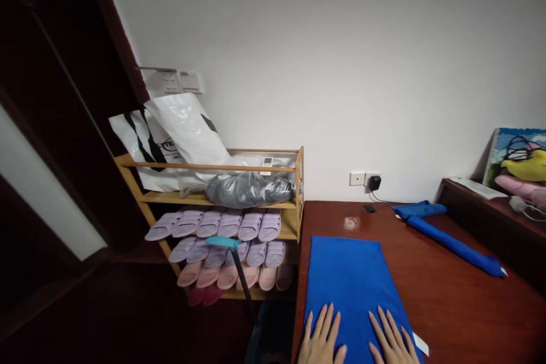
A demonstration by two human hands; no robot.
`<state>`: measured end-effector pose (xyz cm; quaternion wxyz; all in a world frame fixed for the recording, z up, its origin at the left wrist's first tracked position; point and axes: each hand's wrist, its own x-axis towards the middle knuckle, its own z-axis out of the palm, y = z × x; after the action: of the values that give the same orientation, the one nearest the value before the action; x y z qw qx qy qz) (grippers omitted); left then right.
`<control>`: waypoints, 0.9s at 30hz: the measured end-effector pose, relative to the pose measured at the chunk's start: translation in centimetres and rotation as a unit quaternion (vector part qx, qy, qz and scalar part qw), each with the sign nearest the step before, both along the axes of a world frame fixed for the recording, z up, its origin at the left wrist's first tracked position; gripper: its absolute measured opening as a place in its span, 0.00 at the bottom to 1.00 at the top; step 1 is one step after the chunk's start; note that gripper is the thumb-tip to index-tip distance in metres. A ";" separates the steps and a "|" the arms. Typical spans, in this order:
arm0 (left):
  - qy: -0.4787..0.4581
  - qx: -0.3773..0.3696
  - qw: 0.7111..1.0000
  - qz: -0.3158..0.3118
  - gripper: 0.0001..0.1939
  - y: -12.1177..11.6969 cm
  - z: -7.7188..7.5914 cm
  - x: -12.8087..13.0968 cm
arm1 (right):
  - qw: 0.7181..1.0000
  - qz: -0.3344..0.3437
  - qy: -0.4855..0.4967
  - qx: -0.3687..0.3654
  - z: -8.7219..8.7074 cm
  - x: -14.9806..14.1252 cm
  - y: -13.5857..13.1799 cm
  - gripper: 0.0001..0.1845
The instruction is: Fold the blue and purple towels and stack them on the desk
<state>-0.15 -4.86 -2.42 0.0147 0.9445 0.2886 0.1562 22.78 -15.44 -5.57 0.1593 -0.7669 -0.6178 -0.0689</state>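
A bright blue cloth (347,273) lies flat on the reddish-brown desk (452,296), its near end cut off by the bottom of the view. My left hand (321,338) rests palm down on the cloth's left side, fingers stretched out. On its right side lies my right hand (392,338), also flat with fingers spread. A white tag (420,344) sticks out from the cloth's right edge. Further right, a rolled blue cloth (456,245) lies slantwise, and another blue cloth (418,210) is bunched near the wall.
Left of the desk stands a wooden shoe rack (191,198) with several slippers (230,222), white bags (187,131) and a plastic-wrapped dark bundle (251,187). A turquoise-topped handle (224,242) leans before it. A black plug (374,183) sits in the wall; a raised shelf (473,193) borders the right.
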 end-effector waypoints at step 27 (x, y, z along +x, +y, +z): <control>0.001 -0.075 0.991 0.113 0.30 13.3 3.8 4.0 | 0.997 -0.019 0.038 -0.060 4.8 1.0 16.8 0.36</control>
<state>3.82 8.46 1.38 0.0677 0.9022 0.4045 0.1335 23.80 1.34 -0.79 0.1349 -0.7891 -0.5993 -0.0057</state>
